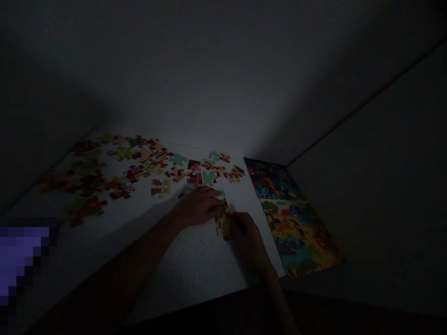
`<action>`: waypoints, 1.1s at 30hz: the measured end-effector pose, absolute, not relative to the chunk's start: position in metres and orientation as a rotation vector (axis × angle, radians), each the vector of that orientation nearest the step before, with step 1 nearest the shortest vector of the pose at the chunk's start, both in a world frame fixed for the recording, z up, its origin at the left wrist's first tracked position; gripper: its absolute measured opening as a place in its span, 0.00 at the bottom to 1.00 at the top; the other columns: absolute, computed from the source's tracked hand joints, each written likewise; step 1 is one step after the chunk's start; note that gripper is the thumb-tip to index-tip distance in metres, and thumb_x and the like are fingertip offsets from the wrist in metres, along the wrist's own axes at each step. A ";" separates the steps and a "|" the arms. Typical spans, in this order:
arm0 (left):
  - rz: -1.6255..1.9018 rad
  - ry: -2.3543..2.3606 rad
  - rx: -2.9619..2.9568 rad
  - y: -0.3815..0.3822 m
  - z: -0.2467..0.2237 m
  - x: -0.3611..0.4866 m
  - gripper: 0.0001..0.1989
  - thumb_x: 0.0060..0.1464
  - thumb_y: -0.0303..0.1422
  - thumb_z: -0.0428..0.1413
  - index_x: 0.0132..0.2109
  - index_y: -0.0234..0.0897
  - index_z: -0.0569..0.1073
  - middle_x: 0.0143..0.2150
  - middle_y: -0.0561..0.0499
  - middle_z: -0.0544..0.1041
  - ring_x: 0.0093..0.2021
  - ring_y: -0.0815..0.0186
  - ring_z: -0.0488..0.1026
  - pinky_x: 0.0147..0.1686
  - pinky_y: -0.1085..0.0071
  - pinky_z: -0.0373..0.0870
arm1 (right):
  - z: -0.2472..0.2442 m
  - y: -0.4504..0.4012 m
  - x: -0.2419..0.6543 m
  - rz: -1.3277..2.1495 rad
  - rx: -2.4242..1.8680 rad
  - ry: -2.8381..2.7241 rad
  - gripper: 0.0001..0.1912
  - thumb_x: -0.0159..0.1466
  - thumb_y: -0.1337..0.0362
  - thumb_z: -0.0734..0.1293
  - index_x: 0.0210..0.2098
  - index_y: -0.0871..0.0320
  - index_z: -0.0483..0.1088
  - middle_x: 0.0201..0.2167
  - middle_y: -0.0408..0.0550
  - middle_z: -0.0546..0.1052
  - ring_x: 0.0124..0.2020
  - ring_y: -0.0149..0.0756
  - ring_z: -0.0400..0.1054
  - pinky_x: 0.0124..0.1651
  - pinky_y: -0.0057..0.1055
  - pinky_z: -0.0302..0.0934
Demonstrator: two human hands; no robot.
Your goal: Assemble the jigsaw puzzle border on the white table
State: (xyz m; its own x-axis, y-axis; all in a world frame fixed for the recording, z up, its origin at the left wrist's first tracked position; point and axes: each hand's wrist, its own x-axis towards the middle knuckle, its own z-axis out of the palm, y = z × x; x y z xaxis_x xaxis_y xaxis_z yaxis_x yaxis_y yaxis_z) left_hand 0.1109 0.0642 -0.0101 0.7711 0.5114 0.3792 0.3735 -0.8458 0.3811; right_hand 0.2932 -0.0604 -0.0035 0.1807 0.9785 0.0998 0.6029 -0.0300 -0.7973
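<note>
the white tabletop point(195, 265) had open room below the hands, its right edge close beside the right hand point(246, 235). that hand and the left hand point(197, 207) curled around and gripped a small cluster of jigsaw pieces point(221, 221) between them, with loose pieces point(139, 163) scattered beyond and a colourful picture sheet point(296, 223) just past the edge.

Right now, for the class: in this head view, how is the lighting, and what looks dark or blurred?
In the head view, the whole picture is dim: weak light falls on the white table and puzzle pieces, the edges fade nearly black, the left hand and right hand look dark, and a pixelated purple patch blurs the lower left.
</note>
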 end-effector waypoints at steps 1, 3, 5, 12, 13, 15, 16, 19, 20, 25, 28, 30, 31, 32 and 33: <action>0.684 0.689 2.685 0.064 -0.010 0.111 0.12 0.64 0.36 0.52 0.47 0.44 0.79 0.53 0.49 0.77 0.55 0.61 0.70 0.58 0.60 0.64 | -0.006 -0.062 0.293 0.590 -1.712 -1.531 0.11 0.64 0.63 0.62 0.43 0.55 0.73 0.40 0.50 0.75 0.38 0.37 0.72 0.40 0.34 0.68; 0.681 0.688 2.690 0.064 -0.009 0.111 0.11 0.63 0.35 0.52 0.47 0.44 0.79 0.53 0.49 0.77 0.54 0.61 0.70 0.58 0.60 0.64 | -0.012 -0.065 0.292 0.470 -1.695 -1.573 0.12 0.64 0.65 0.61 0.44 0.55 0.73 0.41 0.51 0.74 0.40 0.38 0.72 0.43 0.36 0.68; 0.682 0.683 2.691 0.064 -0.010 0.111 0.11 0.63 0.34 0.53 0.48 0.44 0.78 0.53 0.49 0.77 0.54 0.61 0.70 0.58 0.59 0.64 | -0.018 -0.071 0.290 0.333 -1.677 -1.640 0.12 0.64 0.65 0.62 0.45 0.55 0.73 0.43 0.53 0.73 0.44 0.40 0.71 0.46 0.38 0.69; 0.704 0.688 2.659 0.064 -0.012 0.111 0.11 0.63 0.34 0.53 0.48 0.45 0.78 0.54 0.49 0.77 0.56 0.60 0.70 0.59 0.58 0.63 | -0.018 -0.084 0.274 0.034 -1.715 -1.843 0.17 0.65 0.60 0.67 0.52 0.52 0.73 0.52 0.56 0.73 0.52 0.47 0.68 0.52 0.47 0.66; 0.707 0.686 2.657 0.064 -0.012 0.111 0.11 0.63 0.35 0.53 0.48 0.45 0.78 0.54 0.49 0.77 0.56 0.60 0.70 0.59 0.58 0.63 | -0.016 -0.084 0.272 0.034 -1.705 -1.858 0.16 0.65 0.61 0.66 0.52 0.51 0.73 0.52 0.55 0.74 0.52 0.47 0.68 0.53 0.48 0.66; 0.714 0.691 2.650 0.064 -0.012 0.112 0.11 0.63 0.35 0.53 0.48 0.46 0.78 0.54 0.50 0.77 0.56 0.60 0.70 0.59 0.58 0.63 | -0.013 -0.084 0.271 0.036 -1.691 -1.865 0.16 0.65 0.61 0.66 0.52 0.51 0.72 0.52 0.55 0.74 0.53 0.47 0.69 0.53 0.48 0.66; 0.712 0.694 2.649 0.064 -0.012 0.112 0.11 0.62 0.35 0.53 0.48 0.46 0.78 0.54 0.50 0.77 0.56 0.60 0.70 0.59 0.58 0.63 | -0.012 -0.084 0.271 0.039 -1.691 -1.860 0.16 0.65 0.61 0.66 0.52 0.51 0.72 0.52 0.55 0.75 0.53 0.46 0.69 0.53 0.48 0.66; 0.707 0.705 2.649 0.065 -0.014 0.112 0.11 0.62 0.35 0.53 0.48 0.46 0.78 0.55 0.50 0.76 0.56 0.60 0.70 0.59 0.57 0.63 | -0.012 -0.085 0.273 0.052 -1.711 -1.836 0.15 0.65 0.61 0.66 0.51 0.52 0.73 0.51 0.55 0.75 0.53 0.46 0.69 0.53 0.47 0.66; 0.707 0.709 2.649 0.065 -0.014 0.112 0.11 0.62 0.35 0.53 0.49 0.46 0.78 0.56 0.50 0.76 0.57 0.60 0.69 0.59 0.57 0.63 | -0.012 -0.085 0.273 0.060 -1.712 -1.830 0.14 0.65 0.62 0.66 0.50 0.53 0.73 0.51 0.55 0.75 0.53 0.46 0.69 0.54 0.47 0.66; 0.697 0.711 2.649 0.065 -0.015 0.111 0.11 0.63 0.35 0.53 0.48 0.46 0.78 0.55 0.50 0.76 0.57 0.60 0.69 0.59 0.57 0.63 | -0.011 -0.084 0.272 0.090 -1.702 -1.817 0.15 0.65 0.62 0.66 0.51 0.52 0.73 0.53 0.56 0.75 0.53 0.47 0.69 0.54 0.48 0.66; 0.685 0.702 2.649 0.065 -0.013 0.111 0.11 0.63 0.35 0.53 0.48 0.45 0.79 0.55 0.50 0.76 0.57 0.60 0.69 0.60 0.58 0.63 | -0.010 -0.084 0.271 0.084 -1.706 -1.827 0.16 0.65 0.62 0.66 0.53 0.51 0.73 0.54 0.55 0.74 0.53 0.47 0.70 0.54 0.48 0.66; 0.674 0.709 2.643 0.065 -0.011 0.112 0.12 0.63 0.36 0.53 0.48 0.46 0.79 0.55 0.50 0.76 0.57 0.60 0.70 0.60 0.57 0.63 | -0.009 -0.084 0.271 0.084 -1.713 -1.851 0.18 0.65 0.63 0.65 0.54 0.51 0.73 0.55 0.55 0.74 0.54 0.47 0.70 0.54 0.48 0.67; 0.666 0.717 2.641 0.065 -0.011 0.112 0.12 0.63 0.36 0.52 0.48 0.46 0.79 0.55 0.50 0.76 0.57 0.60 0.69 0.60 0.57 0.63 | -0.008 -0.084 0.271 0.081 -1.720 -1.859 0.18 0.65 0.64 0.64 0.55 0.51 0.72 0.55 0.55 0.74 0.54 0.47 0.70 0.54 0.48 0.67; 0.654 0.723 2.640 0.065 -0.010 0.112 0.12 0.63 0.36 0.52 0.48 0.46 0.79 0.55 0.50 0.76 0.57 0.60 0.69 0.60 0.57 0.63 | -0.007 -0.085 0.270 0.080 -1.724 -1.867 0.19 0.65 0.64 0.64 0.55 0.51 0.72 0.56 0.55 0.74 0.54 0.47 0.70 0.54 0.48 0.66; 0.645 0.727 2.639 0.064 -0.010 0.112 0.12 0.63 0.36 0.52 0.48 0.46 0.79 0.55 0.50 0.76 0.57 0.60 0.69 0.60 0.57 0.63 | -0.007 -0.085 0.270 0.083 -1.725 -1.874 0.19 0.66 0.65 0.64 0.56 0.51 0.71 0.56 0.55 0.74 0.54 0.47 0.70 0.54 0.49 0.66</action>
State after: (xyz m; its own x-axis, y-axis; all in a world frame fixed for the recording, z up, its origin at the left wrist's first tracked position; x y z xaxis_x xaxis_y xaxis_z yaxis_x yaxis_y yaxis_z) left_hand 0.1120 0.0645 -0.0099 0.7676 0.5462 0.3354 0.3977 -0.8162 0.4190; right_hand 0.2704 -0.0848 -0.0068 0.0089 0.9286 0.3711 0.8922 0.1601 -0.4222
